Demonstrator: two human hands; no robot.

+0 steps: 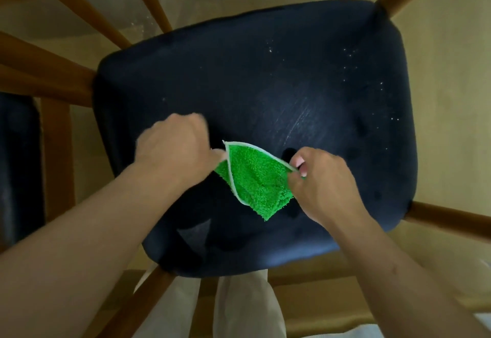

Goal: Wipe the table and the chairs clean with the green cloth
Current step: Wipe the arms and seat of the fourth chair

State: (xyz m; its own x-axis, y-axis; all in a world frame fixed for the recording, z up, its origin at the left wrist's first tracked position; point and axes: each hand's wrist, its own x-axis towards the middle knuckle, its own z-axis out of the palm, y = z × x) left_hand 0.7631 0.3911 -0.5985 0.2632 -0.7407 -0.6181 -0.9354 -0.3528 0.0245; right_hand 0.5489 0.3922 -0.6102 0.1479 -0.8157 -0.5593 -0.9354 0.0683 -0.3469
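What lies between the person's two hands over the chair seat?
In the head view, the green cloth spans the gap, pinched by the left hand and the right hand, above the dark blue chair seat.

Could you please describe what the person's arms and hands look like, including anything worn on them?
Both forearms are bare, with no sleeves in view. The left hand and the right hand wear no gloves, and no rings, watch or bracelets show. The right hand's fingernails look pale and glossy. No markings show.
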